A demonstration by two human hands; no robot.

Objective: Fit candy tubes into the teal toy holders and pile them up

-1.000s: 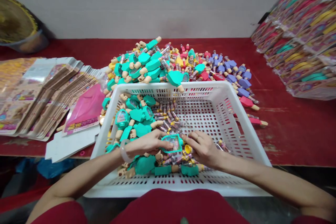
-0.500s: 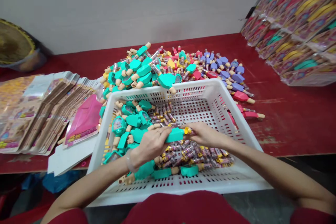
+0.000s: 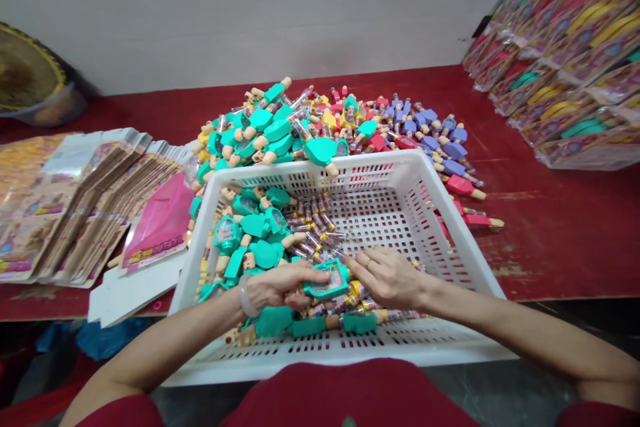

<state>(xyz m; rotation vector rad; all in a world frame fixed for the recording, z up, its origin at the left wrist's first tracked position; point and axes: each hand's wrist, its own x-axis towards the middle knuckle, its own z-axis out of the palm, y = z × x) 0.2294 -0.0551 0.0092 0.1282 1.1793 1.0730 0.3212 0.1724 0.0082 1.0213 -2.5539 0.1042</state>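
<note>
My left hand (image 3: 287, 285) is closed around a teal plastic toy piece (image 3: 329, 280) with a clear window, its window side facing up. Just right of it, my right hand (image 3: 393, 277) is palm down with fingers stretched towards the toy's end; its thumb is hidden. Small clear tubes with yellow caps (image 3: 320, 220) lie under and around the hands. Teal toy pieces (image 3: 267, 253) with beige ends fill the left of the white slotted basket (image 3: 457, 260).
Behind the basket a heap of teal, yellow, red and purple toys (image 3: 400, 123) lies on the red table (image 3: 540, 240). Printed cards (image 3: 75, 213) and a pink pack (image 3: 163, 220) are at left. Packaged toys (image 3: 565, 73) stand stacked at right. A round container (image 3: 35, 90) sits far left.
The teal toy piece has turned so its window faces up, and it has moved slightly down. My right hand has come off the yellow-capped end and flattened over the tubes.
</note>
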